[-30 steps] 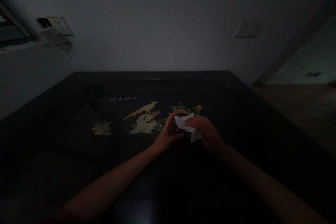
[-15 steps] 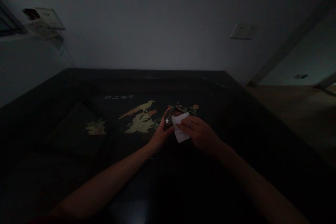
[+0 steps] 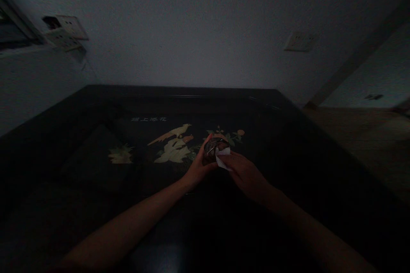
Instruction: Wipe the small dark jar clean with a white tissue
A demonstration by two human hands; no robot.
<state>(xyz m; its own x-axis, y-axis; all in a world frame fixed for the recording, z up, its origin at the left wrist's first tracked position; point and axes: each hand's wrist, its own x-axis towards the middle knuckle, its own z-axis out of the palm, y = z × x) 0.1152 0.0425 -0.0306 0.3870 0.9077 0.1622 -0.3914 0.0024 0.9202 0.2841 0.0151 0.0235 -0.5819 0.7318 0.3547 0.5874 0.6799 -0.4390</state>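
Over the dark table, my left hand [image 3: 198, 169] is wrapped round a small, shiny, dark glass cup [image 3: 210, 149]. Its exact kind is hard to make out in the dim light. White tissue [image 3: 221, 163] is pinched in the fingers of my right hand [image 3: 249, 174] and pressed against the near right side of the cup's rim. Both hands almost touch each other there. My left palm and fingers hide the cup's lower part.
The black glossy tabletop [image 3: 144, 98] carries a pale bird-and-flower picture [image 3: 173, 150] and some lettering [image 3: 149, 119]. Behind it rises a grey wall [image 3: 185, 30] with sockets [image 3: 301, 42] at right and more sockets [image 3: 71, 26] at left. Wooden floor [image 3: 358, 123] shows at right.
The cup has turned in my left hand, and its pale emblem no longer shows. My right hand has lowered slightly, and less of the tissue is visible. The camera view has shifted a little.
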